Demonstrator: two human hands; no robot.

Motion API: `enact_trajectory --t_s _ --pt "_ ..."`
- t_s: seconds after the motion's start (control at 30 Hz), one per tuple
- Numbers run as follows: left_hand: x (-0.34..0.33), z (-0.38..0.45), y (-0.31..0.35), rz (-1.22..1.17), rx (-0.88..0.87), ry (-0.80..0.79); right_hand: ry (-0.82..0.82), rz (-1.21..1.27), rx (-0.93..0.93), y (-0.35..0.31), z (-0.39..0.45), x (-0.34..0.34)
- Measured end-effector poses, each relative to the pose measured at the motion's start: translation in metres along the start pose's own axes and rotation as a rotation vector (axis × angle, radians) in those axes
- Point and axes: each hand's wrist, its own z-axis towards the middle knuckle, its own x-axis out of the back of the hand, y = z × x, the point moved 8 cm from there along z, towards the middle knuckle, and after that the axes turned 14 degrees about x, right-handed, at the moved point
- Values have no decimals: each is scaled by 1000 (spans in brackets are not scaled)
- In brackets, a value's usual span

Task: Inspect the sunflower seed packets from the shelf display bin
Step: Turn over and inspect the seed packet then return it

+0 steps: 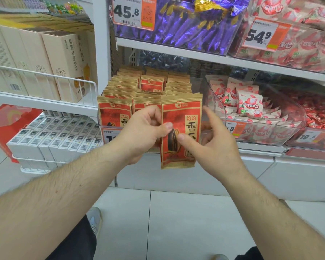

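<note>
Packet (180,132) lifted before the bin (109,128)
We pinch it with left hand (141,136) and right hand (212,139), keeping it flat to read

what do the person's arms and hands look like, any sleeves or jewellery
Both forearms are bare right up to the frame edge, with visible hair and no sleeves in view. The left hand and right hand wear no gloves, and no rings, watch or wristband show.

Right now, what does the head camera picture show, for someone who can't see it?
Both hands hold one red sunflower seed packet in front of a shelf bin full of matching packets: left hand, right hand. Purple sweets and pink-and-white candy packs fill neighbouring bins.
</note>
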Motion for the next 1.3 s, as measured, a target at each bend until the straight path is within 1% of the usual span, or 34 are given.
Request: enact_trajectory --t_s 0.07,0.13,0.2,0.3,0.37,0.47,0.73,1.07,1.3 --pt "-5 -1 0 31 -24 -46 -3 -4 -2 0 0 0" --pt "-7 -3 3 93 -75 -58 23 11 -9 1 0 2" --pt "-7 -4 7 231 -172 -26 85 29 9 -1 0 7" --pt "-10 -8 13 419 -295 37 166 144 11 -3 -1 11" --pt "-11 -11 16 440 -352 42 193 216 24 -6 -3 8" --pt "-12 -12 18 461 -395 43 230 258 51 -10 -6 7" --pt "-9 -13 20 474 -439 82 238 266 159 -23 -6 10" --pt "-7 -13 20 471 -437 84 239 345 179 -26 -7 12" --pt "-7 -13 20 481 -446 82 240 353 178 -22 -7 13"
